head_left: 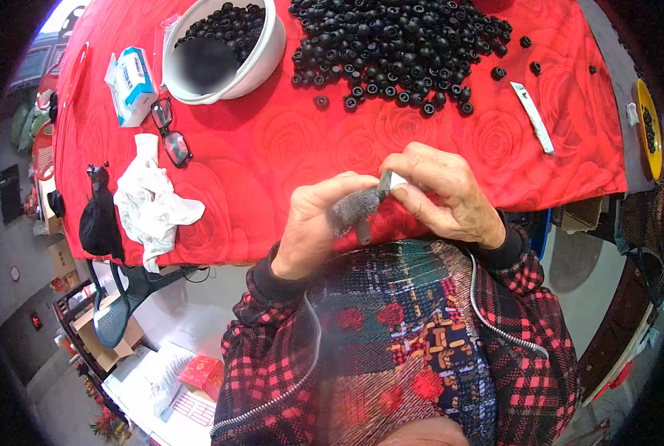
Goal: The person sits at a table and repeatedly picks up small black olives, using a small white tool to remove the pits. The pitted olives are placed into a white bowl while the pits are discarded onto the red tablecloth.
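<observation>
My left hand (pixel 303 227) is closed round a soft, fuzzy grey piece (pixel 355 209), close in front of my body at the near edge of the table. My right hand (pixel 443 195) pinches a small flat piece (pixel 391 181), white on one side and greyish on the other, between thumb and fingers. This small piece meets the upper end of the grey one; what exactly it is I cannot make out. Beyond my hands spreads a big heap of small round black plastic parts (pixel 391 52), some showing ring-shaped hollow ends.
A white bowl (pixel 272 44) holds more black parts. Left on the red tablecloth (pixel 272 149) lie a blue-and-white box (pixel 133 88), glasses (pixel 170 134), a crumpled white cloth (pixel 150 201) and a black cloth item (pixel 100 215). Rightward are a slim white packet (pixel 532 117) and a yellow dish (pixel 650 130).
</observation>
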`<state>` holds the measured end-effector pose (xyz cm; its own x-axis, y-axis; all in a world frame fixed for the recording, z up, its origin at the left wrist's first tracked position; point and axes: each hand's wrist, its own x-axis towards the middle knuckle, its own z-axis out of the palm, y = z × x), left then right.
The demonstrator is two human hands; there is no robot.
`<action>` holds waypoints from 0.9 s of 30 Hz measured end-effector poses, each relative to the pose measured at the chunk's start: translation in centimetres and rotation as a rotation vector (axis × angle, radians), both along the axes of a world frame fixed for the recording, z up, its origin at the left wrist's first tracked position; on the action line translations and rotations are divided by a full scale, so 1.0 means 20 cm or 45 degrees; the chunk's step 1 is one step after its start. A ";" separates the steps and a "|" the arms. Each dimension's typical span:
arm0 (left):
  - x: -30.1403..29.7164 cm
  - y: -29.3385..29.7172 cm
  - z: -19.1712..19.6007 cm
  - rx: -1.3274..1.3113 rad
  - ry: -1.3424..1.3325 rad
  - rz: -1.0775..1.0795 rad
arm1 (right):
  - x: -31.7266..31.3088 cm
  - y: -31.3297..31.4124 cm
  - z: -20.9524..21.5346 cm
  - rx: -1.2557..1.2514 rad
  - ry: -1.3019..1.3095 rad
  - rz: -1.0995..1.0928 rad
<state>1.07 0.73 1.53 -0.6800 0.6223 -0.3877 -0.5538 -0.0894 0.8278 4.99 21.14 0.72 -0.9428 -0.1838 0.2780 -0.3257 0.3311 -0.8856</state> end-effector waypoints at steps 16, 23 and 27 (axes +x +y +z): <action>-0.03 -0.03 -0.06 0.097 -0.044 -0.156 | 0.01 0.02 -0.01 -0.055 -0.063 0.013; -0.01 0.01 -0.03 0.021 -0.053 -0.039 | 0.01 0.00 -0.04 -0.036 0.015 0.001; -0.02 -0.01 -0.03 0.062 -0.058 -0.094 | 0.01 0.00 -0.03 -0.045 -0.012 -0.005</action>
